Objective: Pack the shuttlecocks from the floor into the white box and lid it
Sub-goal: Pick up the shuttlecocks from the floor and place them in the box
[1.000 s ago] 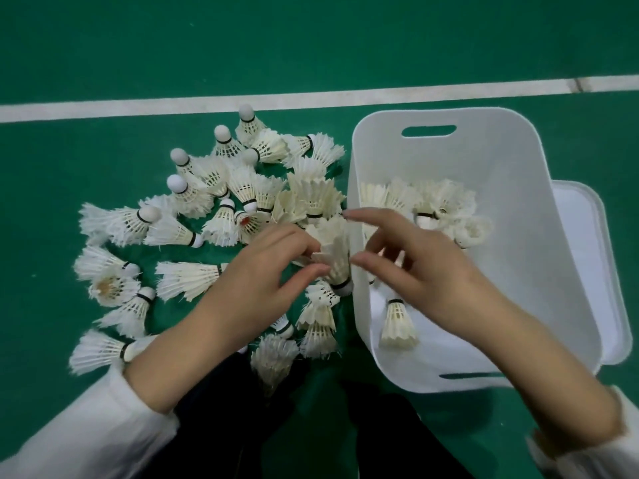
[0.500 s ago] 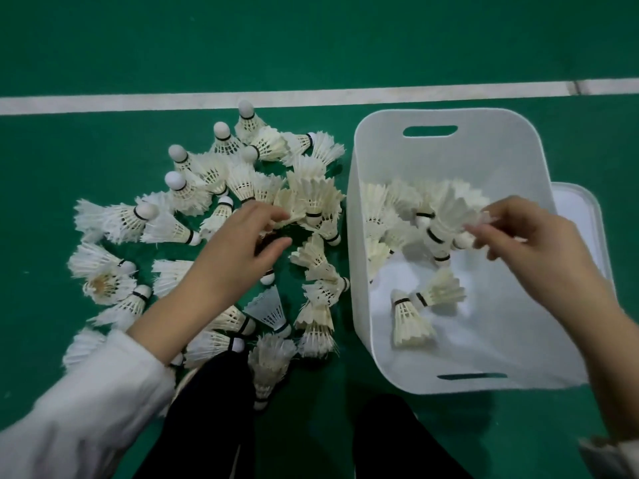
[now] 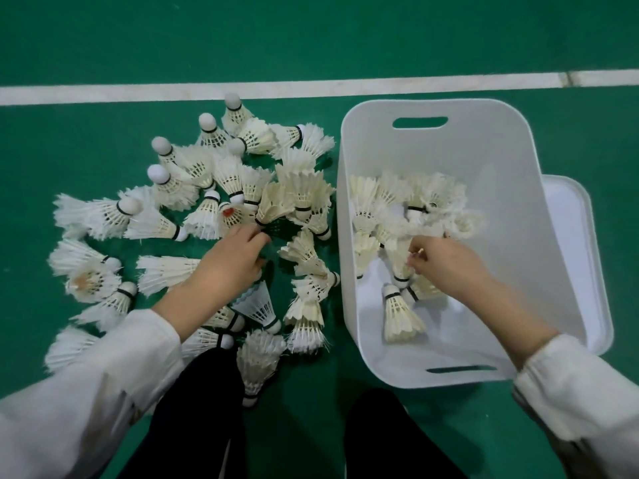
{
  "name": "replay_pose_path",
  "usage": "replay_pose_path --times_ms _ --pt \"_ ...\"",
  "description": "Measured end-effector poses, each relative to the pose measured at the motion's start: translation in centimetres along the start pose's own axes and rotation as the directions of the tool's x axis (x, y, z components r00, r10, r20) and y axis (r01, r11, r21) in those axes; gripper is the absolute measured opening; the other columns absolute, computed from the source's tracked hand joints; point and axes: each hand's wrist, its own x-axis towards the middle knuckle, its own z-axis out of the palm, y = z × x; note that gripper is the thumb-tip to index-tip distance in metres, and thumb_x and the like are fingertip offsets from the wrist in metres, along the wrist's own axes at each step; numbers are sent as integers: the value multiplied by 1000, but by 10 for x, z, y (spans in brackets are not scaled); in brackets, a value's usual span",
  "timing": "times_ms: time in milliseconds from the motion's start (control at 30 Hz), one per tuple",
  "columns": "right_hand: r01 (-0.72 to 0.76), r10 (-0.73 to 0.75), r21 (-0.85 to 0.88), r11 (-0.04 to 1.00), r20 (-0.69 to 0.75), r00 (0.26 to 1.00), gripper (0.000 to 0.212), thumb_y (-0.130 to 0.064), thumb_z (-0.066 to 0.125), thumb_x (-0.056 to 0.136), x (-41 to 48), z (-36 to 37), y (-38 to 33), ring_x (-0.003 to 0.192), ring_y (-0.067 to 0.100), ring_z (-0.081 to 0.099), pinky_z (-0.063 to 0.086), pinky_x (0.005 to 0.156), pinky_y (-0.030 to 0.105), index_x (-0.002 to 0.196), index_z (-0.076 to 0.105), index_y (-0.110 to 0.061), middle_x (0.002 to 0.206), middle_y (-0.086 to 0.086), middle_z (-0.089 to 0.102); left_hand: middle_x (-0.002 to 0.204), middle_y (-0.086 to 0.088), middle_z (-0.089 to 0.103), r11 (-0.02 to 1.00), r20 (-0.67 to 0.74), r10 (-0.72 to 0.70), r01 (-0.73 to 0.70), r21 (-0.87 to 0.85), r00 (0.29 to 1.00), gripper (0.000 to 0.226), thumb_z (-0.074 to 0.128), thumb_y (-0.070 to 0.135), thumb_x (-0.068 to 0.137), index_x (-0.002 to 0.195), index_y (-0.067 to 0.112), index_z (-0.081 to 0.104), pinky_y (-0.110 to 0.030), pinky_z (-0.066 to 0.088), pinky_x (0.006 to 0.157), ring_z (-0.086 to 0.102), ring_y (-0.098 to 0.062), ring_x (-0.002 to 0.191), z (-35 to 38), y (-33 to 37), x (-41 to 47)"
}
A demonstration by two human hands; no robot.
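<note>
On the green floor (image 3: 103, 150) lie many shuttlecocks (image 3: 193, 174), just left of the white box (image 3: 484, 160). More sit inside it. The left hand (image 3: 231, 264) reaches into the pile, fingers bent at one cork tip; I cannot tell if they grip. The right hand (image 3: 449, 267) pinches the held shuttlecock (image 3: 401, 267) inside the box. The lid (image 3: 570, 236) peeks out at the box's right side.

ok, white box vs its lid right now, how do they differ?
The white box stands open with shuttlecocks inside; the lid lies flat on the floor, nothing on it in view. The box shows handle slots; the lid shows none. The lid is partly hidden behind the box's right wall. Both are white with rounded corners.
</note>
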Motion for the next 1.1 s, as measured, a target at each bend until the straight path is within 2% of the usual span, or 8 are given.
replay_pose_path --times_ms 100,200,300,400,500,700,867,1100 --pt "-1 1 -10 1000 17 1000 26 -31 44 94 -7 -3 -2 92 28 59 47 72 35 116 52 -20 103 6 67 122 -19 47 998 -198 -66 67 -2 978 42 65 4 79 119 2 52 -46 46 85 47 -36 107 -5 -4 -5" --pt "26 -26 4 1000 -19 999 31 -34 44 94 -21 -16 -9 94 26 59 47 75 35 124 46 -23 103 2 67 123 -17 44 984 -198 -177 174 -35 964 41 65 14 82 119 4 49 -41 48 71 53 -34 95 -10 -12 -9" --pt "110 -96 90 990 -154 983 25 -32 48 93 -41 -40 -26 83 19 59 42 67 31 115 55 -24 85 -6 63 122 -13 40 977 -169 -209 196 -87 963 35 63 18 85 115 4 51 -32 42 56 52 -24 79 -6 -20 -13" --pt "244 -190 214 946 -242 951 13 -31 51 91 -61 -66 -57 68 9 56 40 59 24 98 61 -25 72 -14 57 117 -12 41 969 -151 -225 205 -135 963 28 62 18 86 110 5 54 -33 44 55 50 -23 70 -3 -26 -17" --pt "397 -325 264 879 -277 904 11 -31 51 90 -74 -81 -93 71 5 56 42 62 18 91 61 -25 77 -13 59 113 -12 40 959 -122 -256 236 -158 959 27 61 20 88 109 5 54 -40 50 62 52 -27 73 -2 -34 -20" --pt "608 -614 147 780 -8 789 19 -29 47 93 -50 -52 -152 81 9 51 41 71 24 103 60 -20 96 -5 60 110 -13 42 927 -107 -275 234 -294 955 28 63 23 87 105 4 54 -36 48 70 54 -30 75 6 -42 -31" --pt "635 -623 18 772 217 751 24 -27 45 94 -26 -9 -181 97 23 55 46 84 36 108 57 -12 105 6 57 103 -10 49 889 -93 -283 224 -400 955 22 64 20 86 98 3 57 -30 41 72 55 -27 82 12 -41 -35" --pt "588 -574 -33 808 180 799 37 -27 48 93 -18 1 -180 102 24 54 46 85 37 127 42 -14 122 5 45 94 1 48 826 -137 -197 89 -557 971 10 66 13 84 87 10 57 -13 39 71 52 -11 80 9 -33 -49"
